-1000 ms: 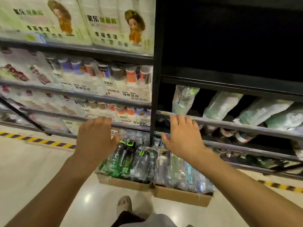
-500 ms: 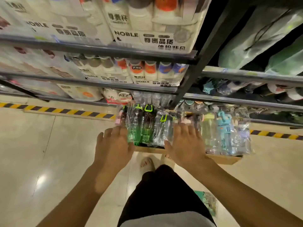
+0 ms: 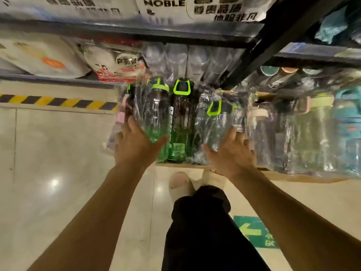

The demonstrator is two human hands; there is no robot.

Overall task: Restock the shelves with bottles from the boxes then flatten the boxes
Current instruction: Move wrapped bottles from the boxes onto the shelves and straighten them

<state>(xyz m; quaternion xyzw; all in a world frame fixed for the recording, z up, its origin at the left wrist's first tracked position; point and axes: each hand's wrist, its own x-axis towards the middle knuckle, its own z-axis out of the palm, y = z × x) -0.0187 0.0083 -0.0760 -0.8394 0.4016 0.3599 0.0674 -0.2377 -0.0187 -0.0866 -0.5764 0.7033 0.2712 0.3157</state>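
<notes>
Moved: reach has dropped to box (image 3: 293,176).
Left hand (image 3: 136,147): grips green bottle (image 3: 157,122), 11 o'clock.
Right hand (image 3: 231,153): grips clear bottle (image 3: 214,127).
Tip: lift straight up.

- The green bottle (image 3: 159,122) is see-through green with a lime lid.
- The dark bottle (image 3: 181,114) just to its right carries a lime loop.
- The clear bottle (image 3: 213,124) has a lime loop too.
- The floor tape (image 3: 58,101), far left, has yellow and black slanted stripes.
- The floor (image 3: 48,153) is pale beige.
- The box (image 3: 293,176) is brown.
- The floor sign (image 3: 254,231), near right, is green.
</notes>
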